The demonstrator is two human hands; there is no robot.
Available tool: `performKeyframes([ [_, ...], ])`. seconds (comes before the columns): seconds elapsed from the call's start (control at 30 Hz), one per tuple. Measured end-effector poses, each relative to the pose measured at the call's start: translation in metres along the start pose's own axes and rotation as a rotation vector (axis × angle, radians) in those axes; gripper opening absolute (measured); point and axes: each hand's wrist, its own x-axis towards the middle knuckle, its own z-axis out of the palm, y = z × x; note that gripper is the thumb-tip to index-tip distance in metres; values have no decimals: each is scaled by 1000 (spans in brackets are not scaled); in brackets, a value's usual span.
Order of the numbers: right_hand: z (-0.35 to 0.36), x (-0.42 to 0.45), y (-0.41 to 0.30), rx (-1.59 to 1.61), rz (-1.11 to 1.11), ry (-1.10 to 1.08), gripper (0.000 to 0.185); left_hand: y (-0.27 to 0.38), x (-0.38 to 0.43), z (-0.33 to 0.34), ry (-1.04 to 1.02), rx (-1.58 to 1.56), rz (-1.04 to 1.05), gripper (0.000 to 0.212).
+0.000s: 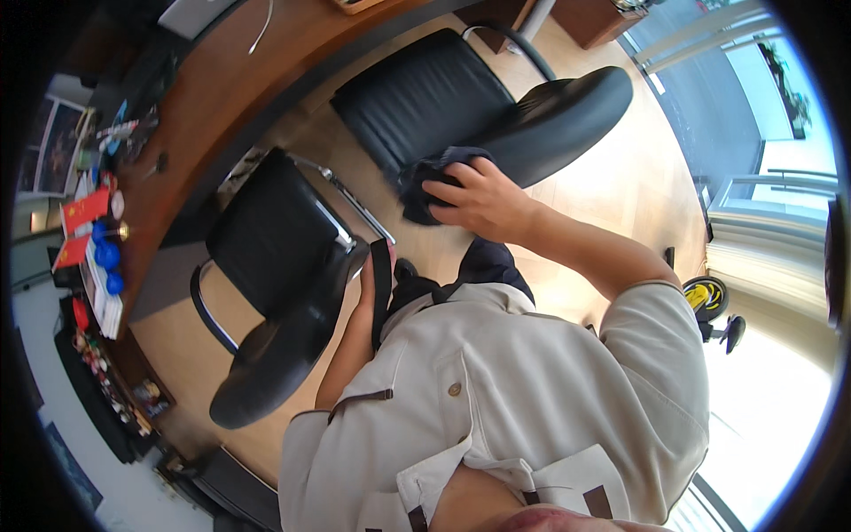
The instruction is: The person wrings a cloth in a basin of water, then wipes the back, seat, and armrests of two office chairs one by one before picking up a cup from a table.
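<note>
A crumpled dark cloth (425,183) is bunched under the fingers of my right hand (482,196). The cloth lies against the far black leather chair (425,100), where its seat meets its backrest. My left hand (367,282) is lower and to the left, at the black armrest (381,286) of the near black leather chair (276,233). Part of this hand shows on either side of the armrest, which hides the rest of it. The near chair's backrest (279,372) leans toward my left forearm.
A curved wooden desk (193,133) runs along the left and top, with small red flags (85,206), blue balls (106,256) and a white cable (262,30). Wooden flooring (638,173) surrounds the chairs. A yellow-and-black wheel (705,298) stands at right, by pale curtains (771,272).
</note>
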Motion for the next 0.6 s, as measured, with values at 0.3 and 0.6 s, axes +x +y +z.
performKeyframes([
  [0.3,44,-261,208,39,818,553,42,158,-17,266,274,1142,938,48],
  [0.6,264,-304,426,1232,1320,658,19,145,25,365,281,1676,927,45],
])
